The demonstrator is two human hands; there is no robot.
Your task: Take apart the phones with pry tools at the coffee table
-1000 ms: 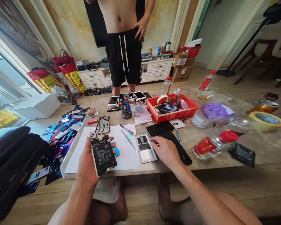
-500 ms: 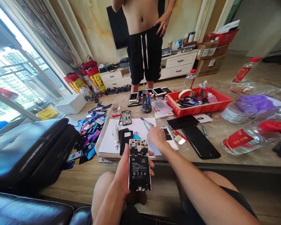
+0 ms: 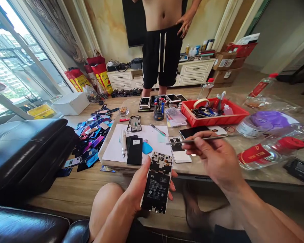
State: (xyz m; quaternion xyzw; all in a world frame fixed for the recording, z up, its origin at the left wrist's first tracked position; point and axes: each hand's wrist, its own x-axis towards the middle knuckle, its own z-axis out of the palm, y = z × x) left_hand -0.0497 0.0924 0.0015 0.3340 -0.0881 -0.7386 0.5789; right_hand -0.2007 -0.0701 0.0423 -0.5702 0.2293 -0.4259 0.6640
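My left hand (image 3: 142, 182) is wrapped round an opened smartphone (image 3: 157, 185), its black battery and bare circuit board facing up. In my right hand (image 3: 215, 155) are slim metal tweezers (image 3: 178, 141), pinched between thumb and fingers, their tip pointing left above the table and apart from the phone. Below the tweezers lies a white phone part (image 3: 181, 153). On the white paper (image 3: 114, 143) rest a black phone back (image 3: 134, 152), a white pen-shaped tool (image 3: 123, 145), a blue piece (image 3: 147, 147) and a pen (image 3: 157, 130). A phone frame (image 3: 135, 123) lies farther back.
A red tray (image 3: 215, 118) of tools and a screwdriver stand (image 3: 159, 109) sit behind the paper. Bottles, one with a red label (image 3: 255, 151), are at the right. Many phone covers (image 3: 93, 135) are heaped on the floor at left. A person (image 3: 162, 50) stands across the table.
My right hand has lifted off the paper and moved right and nearer, bringing the tweezers into sight. The smartphone in my left hand has tilted and shifted slightly right. The view has turned a little.
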